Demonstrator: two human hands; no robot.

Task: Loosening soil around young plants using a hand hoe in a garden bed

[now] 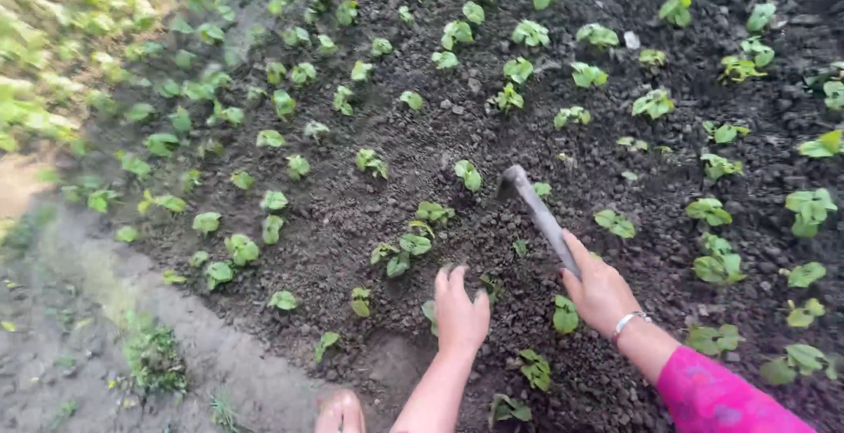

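My right hand [600, 291] grips the lower end of a small grey hand hoe [536, 211], whose blade end rests on the dark soil [413, 147] between rows of seedlings. A bracelet sits on that wrist above a pink sleeve [721, 398]. My left hand [460, 310] lies palm down on the soil with its fingers apart, holding nothing. It touches the ground just below a small cluster of green seedlings [409, 244]. More seedlings [563, 314] stand between my two hands.
Rows of young green plants [519, 71] cover the dark bed to the top and right. A bare grey path [79, 327] with small weeds runs along the lower left. Toes of a bare foot [341, 413] show at the bottom edge.
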